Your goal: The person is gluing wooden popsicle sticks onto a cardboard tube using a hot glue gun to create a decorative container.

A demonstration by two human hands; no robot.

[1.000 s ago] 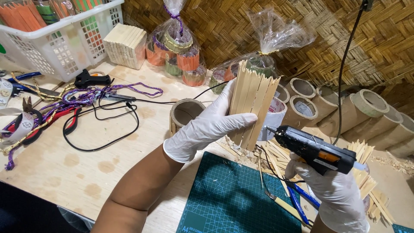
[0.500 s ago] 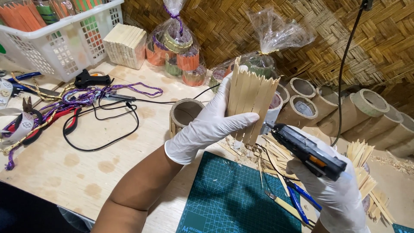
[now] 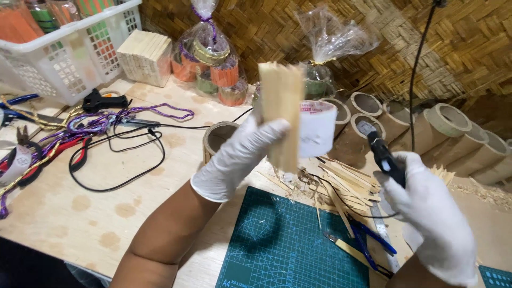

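Note:
My left hand, in a white glove, holds up a panel of wooden sticks joined side by side, upright above the table. Just behind the panel sits a white roll of tape. My right hand, also gloved, grips a black glue gun with its nozzle pointing up and away, to the right of the panel and apart from it. The gun's black cord runs up out of view.
A green cutting mat lies below the hands. Loose wooden sticks and blue-handled pliers lie beside it. Bamboo tubes line the right. A white basket, cords, a stick block and wrapped cups stand left.
The stick panel has turned upright and shifted left. My right hand has swung the glue gun from lying sideways to pointing up and away from the panel.

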